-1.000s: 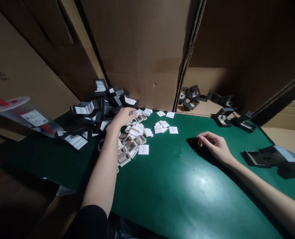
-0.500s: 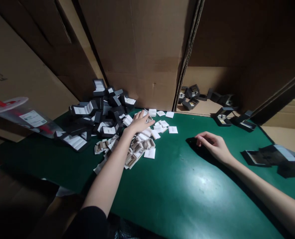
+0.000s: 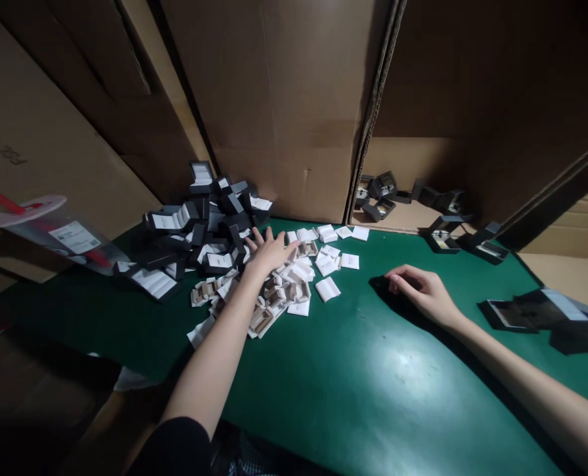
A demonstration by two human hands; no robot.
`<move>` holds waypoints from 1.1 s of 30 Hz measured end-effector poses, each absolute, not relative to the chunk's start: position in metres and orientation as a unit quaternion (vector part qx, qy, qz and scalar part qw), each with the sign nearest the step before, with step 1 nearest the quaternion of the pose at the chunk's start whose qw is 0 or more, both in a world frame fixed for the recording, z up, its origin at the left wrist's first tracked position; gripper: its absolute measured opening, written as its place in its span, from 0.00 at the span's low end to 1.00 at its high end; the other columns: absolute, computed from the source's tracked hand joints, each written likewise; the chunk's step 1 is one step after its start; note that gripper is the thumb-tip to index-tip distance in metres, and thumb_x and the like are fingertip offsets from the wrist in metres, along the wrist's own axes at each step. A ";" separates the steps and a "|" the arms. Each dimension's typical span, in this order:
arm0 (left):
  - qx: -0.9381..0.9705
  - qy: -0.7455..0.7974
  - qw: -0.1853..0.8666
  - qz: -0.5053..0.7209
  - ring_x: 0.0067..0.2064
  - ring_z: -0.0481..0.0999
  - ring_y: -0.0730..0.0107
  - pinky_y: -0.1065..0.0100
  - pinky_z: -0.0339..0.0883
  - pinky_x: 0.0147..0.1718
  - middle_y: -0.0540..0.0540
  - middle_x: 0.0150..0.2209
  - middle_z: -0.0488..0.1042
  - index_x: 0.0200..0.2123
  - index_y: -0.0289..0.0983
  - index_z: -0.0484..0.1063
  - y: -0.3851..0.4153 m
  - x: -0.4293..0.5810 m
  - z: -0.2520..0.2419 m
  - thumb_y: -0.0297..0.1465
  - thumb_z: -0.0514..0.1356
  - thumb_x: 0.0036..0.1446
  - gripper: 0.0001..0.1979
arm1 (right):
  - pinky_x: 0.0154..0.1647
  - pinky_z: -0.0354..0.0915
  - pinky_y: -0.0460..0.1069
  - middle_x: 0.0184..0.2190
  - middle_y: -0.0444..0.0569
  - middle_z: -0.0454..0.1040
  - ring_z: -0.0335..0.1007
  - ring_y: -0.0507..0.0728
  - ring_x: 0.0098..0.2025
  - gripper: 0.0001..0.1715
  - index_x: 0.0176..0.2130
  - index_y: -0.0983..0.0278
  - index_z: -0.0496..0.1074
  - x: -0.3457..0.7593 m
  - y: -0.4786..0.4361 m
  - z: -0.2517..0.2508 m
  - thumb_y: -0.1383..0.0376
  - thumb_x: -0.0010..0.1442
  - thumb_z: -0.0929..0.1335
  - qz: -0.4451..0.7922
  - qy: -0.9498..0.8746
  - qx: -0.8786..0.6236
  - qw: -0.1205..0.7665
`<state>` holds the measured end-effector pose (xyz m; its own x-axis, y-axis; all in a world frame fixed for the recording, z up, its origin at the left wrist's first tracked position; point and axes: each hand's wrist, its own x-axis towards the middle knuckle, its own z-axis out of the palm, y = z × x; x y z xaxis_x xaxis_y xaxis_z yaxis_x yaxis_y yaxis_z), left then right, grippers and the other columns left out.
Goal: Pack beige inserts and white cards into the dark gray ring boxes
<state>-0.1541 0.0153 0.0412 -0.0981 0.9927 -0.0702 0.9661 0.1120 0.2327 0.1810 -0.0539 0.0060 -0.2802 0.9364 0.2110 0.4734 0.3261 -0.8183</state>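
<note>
Ideally, the left hand [image 3: 270, 253], fingers spread, should skim the white pieces [image 3: 301, 270] lightly, clear of boxes [image 3: 203, 207] at its nine o'clock; right hand [image 3: 420, 289] at three, fingers curled, grip unclear.

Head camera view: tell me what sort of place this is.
Probably a workbench in a packing area or small workshop: a green tabletop backed by tall brown cardboard, with piles of small black boxes and loose white pieces on it.
</note>
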 end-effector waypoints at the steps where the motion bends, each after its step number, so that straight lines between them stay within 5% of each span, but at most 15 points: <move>1: 0.670 0.732 0.113 0.055 0.66 0.32 0.30 0.32 0.31 0.57 0.33 0.67 0.42 0.62 0.37 0.57 0.015 -0.152 0.041 0.58 0.42 0.55 0.41 | 0.31 0.62 0.48 0.25 0.47 0.73 0.68 0.55 0.28 0.21 0.36 0.64 0.72 0.181 -0.054 0.006 0.50 0.61 0.63 0.321 -0.734 -0.482 0.355; 7: 0.725 0.660 0.187 0.065 0.68 0.40 0.44 0.38 0.34 0.60 0.36 0.67 0.43 0.65 0.38 0.49 0.014 -0.138 0.047 0.57 0.38 0.58 0.40 | 0.32 0.63 0.49 0.26 0.47 0.74 0.69 0.55 0.29 0.20 0.37 0.64 0.72 0.181 -0.054 0.006 0.50 0.61 0.63 0.314 -0.744 -0.482 0.340; 13: 0.759 0.535 0.342 0.145 0.68 0.42 0.60 0.59 0.47 0.64 0.47 0.69 0.37 0.67 0.41 0.39 0.005 -0.115 0.058 0.56 0.38 0.59 0.39 | 0.31 0.63 0.49 0.26 0.49 0.75 0.69 0.56 0.29 0.22 0.38 0.64 0.72 0.181 -0.054 0.007 0.50 0.61 0.62 0.307 -0.752 -0.481 0.329; 16: 0.775 0.494 0.371 0.130 0.69 0.39 0.57 0.54 0.44 0.64 0.47 0.69 0.35 0.67 0.43 0.39 -0.009 -0.101 0.070 0.56 0.42 0.59 0.39 | 0.32 0.63 0.49 0.26 0.49 0.75 0.69 0.56 0.29 0.22 0.38 0.65 0.73 0.182 -0.054 0.007 0.50 0.61 0.62 0.312 -0.751 -0.480 0.330; 20: 0.782 0.528 0.299 0.146 0.69 0.36 0.51 0.45 0.42 0.63 0.47 0.69 0.39 0.66 0.47 0.42 -0.054 -0.104 0.094 0.54 0.48 0.59 0.37 | 0.32 0.64 0.49 0.26 0.48 0.74 0.70 0.55 0.29 0.21 0.37 0.63 0.73 0.183 -0.054 0.007 0.50 0.60 0.63 0.321 -0.745 -0.482 0.331; 24: 0.760 0.570 0.228 0.213 0.68 0.47 0.56 0.54 0.53 0.62 0.52 0.67 0.50 0.64 0.52 0.50 -0.117 -0.143 0.100 0.47 0.49 0.62 0.28 | 0.32 0.64 0.50 0.27 0.48 0.74 0.69 0.56 0.30 0.20 0.37 0.63 0.72 0.186 -0.053 0.005 0.50 0.61 0.63 0.336 -0.746 -0.478 0.321; 28: 0.665 0.672 0.111 0.306 0.64 0.57 0.59 0.57 0.57 0.60 0.46 0.62 0.60 0.58 0.45 0.61 -0.155 -0.201 0.068 0.42 0.49 0.64 0.21 | 0.31 0.63 0.49 0.27 0.47 0.74 0.69 0.56 0.30 0.19 0.37 0.63 0.72 0.188 -0.052 0.002 0.50 0.60 0.63 0.348 -0.742 -0.481 0.311; 33: 0.640 0.734 0.033 0.225 0.66 0.50 0.53 0.50 0.56 0.60 0.41 0.65 0.52 0.60 0.42 0.59 -0.169 -0.233 0.025 0.41 0.49 0.64 0.23 | 0.31 0.63 0.49 0.27 0.46 0.73 0.68 0.55 0.29 0.19 0.37 0.62 0.72 0.188 -0.050 -0.001 0.50 0.59 0.65 0.375 -0.721 -0.484 0.325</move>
